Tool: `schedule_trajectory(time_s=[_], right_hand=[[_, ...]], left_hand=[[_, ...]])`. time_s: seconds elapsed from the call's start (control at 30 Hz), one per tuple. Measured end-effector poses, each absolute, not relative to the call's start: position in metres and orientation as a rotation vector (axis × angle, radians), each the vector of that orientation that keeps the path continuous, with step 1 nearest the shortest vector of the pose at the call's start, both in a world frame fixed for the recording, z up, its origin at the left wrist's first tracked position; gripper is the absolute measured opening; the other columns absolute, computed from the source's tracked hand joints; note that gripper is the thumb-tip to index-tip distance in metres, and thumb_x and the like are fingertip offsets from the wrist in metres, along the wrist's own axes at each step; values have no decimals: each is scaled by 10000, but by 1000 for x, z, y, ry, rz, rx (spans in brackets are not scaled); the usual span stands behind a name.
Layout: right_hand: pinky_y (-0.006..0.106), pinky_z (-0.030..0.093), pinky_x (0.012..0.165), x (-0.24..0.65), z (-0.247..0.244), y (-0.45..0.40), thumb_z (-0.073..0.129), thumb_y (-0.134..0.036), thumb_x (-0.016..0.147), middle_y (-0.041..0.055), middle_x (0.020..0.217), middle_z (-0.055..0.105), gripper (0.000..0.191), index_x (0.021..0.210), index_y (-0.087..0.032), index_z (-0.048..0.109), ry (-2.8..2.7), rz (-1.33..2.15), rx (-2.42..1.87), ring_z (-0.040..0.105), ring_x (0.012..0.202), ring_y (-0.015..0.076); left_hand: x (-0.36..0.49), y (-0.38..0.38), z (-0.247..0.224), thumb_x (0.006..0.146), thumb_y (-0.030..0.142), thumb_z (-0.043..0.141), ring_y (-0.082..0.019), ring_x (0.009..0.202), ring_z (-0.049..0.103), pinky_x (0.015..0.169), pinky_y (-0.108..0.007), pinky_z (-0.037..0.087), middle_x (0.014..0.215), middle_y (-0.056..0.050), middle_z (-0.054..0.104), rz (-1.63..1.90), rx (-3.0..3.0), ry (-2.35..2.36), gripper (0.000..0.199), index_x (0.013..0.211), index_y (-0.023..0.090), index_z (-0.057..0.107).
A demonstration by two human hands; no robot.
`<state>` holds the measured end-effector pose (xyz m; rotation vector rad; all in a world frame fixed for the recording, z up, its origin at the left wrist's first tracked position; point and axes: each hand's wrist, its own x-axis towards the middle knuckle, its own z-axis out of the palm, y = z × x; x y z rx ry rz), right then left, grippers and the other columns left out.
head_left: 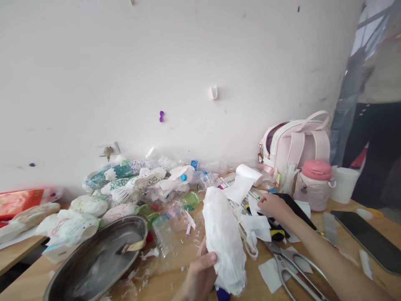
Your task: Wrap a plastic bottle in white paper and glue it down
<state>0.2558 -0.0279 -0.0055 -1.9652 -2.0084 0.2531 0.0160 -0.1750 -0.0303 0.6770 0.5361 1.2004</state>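
Steadying a white form in the left hand, right hand out among loose paper.

Left hand point(203, 267) cups the white form point(223, 238) low down, thumb on its near side; form stands tilted above the counter point(178, 261), top leaning left. Right hand point(272, 205) has fingers drawn close together beside the paper pieces point(256, 225), near the paper roll point(250, 174); cannot tell whether they pinch anything. Skin looks wrinkled, likely tears or dents easily: best a light cradle, thumb flat, no squeezing. Pieces overlap, so a single one is best taken by a free edge. Scissors point(281, 261) lie near the right forearm; worth keeping the sheets clear of them.
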Motion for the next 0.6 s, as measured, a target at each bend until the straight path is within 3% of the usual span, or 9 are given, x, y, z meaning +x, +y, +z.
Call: schedule_trajectory(time_s=[0.1, 0.23, 0.3, 0.43, 0.6], right_hand=[[320, 464, 696, 258, -2, -26, 491, -315, 880, 31, 790, 658, 211, 828, -146, 607, -1993, 284, -1990, 619, 749, 174], [384, 442, 823, 250, -4, -31, 565, -459, 804, 138, 1056, 645, 400, 1015, -122, 605, -2050, 274, -1973, 583, 1014, 268], [429, 409, 882, 245, -8, -33, 636, -426, 758, 165, 1105, 627, 414, 1033, -118, 609, -2096, 266, -1977, 548, 1073, 299], [438, 414, 880, 246, -10, -30, 550, -338, 862, 95, 1016, 651, 221, 917, -138, 625, -2070, 285, -2023, 580, 994, 239], [365, 455, 765, 257, 2, -30, 455, -367, 928, 29, 774, 642, 333, 729, -146, 605, -1969, 368, -1974, 606, 775, 177]], left_hand=[[16, -174, -32, 542, 351, 758, -340, 951, 637, 845, -441, 465, 1042, -69, 706, 1200, 678, 523, 500, 1021, 231, 679], [18, -174, -31, 547, 342, 761, -333, 975, 628, 864, -429, 454, 1033, -59, 708, 1204, 678, 513, 429, 959, 239, 701], [19, -174, -31, 534, 341, 765, -333, 981, 625, 867, -425, 453, 1019, -56, 711, 1210, 684, 512, 426, 944, 240, 706], [18, -176, -31, 530, 346, 760, -339, 1015, 606, 868, -425, 453, 967, -61, 723, 1207, 682, 535, 480, 993, 236, 695], [20, -178, -26, 499, 321, 780, -352, 1032, 595, 857, -425, 457, 1064, -74, 694, 1179, 688, 559, 705, 1177, 254, 600]])
